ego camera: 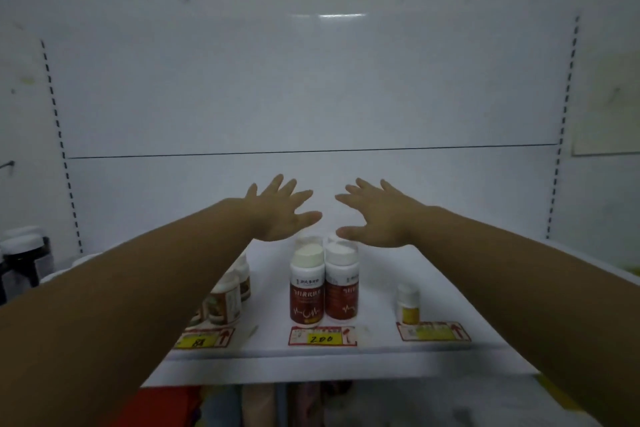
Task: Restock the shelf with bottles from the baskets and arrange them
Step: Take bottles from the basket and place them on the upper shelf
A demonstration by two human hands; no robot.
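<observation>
White shelf (398, 350) boards carry upright red-labelled bottles (323, 284) above the "200" tag (322, 338). Both hands hover just behind and above their caps, left hand (282, 211) and right hand (375, 217) equally near, fingers spread, holding nothing.

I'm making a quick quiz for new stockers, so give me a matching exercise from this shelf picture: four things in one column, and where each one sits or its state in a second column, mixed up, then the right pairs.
Things:
1. red-label bottles
2. yellow-label bottle
3. brown-label bottles
4. left hand

Places or states:
A. alone, at the right of the shelf
B. partly hidden behind the left forearm
C. open, fingers spread, holding nothing
D. behind the price tag marked 200

Pairs: 1-D, 2-A, 3-B, 4-C
</observation>
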